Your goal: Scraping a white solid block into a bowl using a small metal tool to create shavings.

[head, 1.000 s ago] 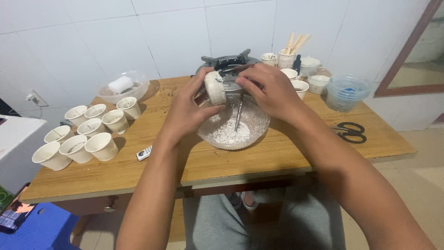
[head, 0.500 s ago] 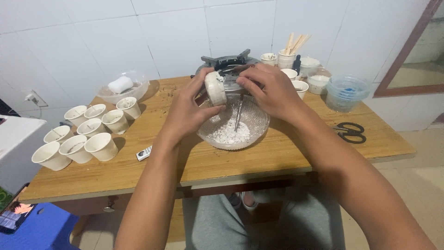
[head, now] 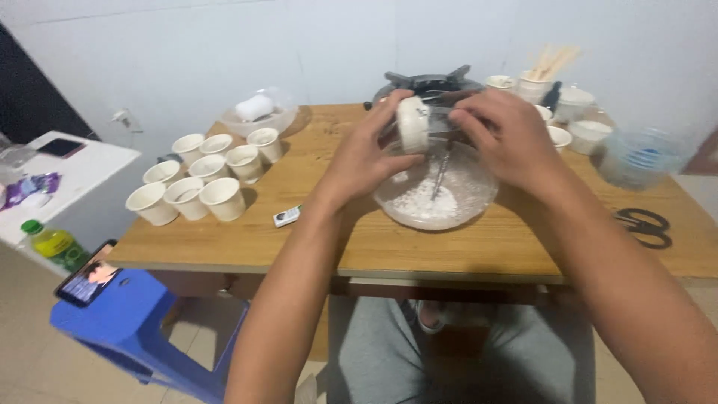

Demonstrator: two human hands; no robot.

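— White puck-shaped block [head: 412,124] — where does it sit relative to the hands?

— Left hand [head: 364,159] pinches it by the rim, thumb below, fingers over the top, so it stands on edge above the far rim of the glass bowl [head: 479,203]. Its flat face turns toward the right hand [head: 508,137], which comes in from the other side, fingers curled around a thin metal tool [head: 440,178] that slants down into the white crumbs [head: 425,202].

— Which hand is closer?

— Both nearly meet at the block; the left one carries it — the paper cups [head: 196,179] stand well apart, off to the left on the wooden table [head: 314,239]
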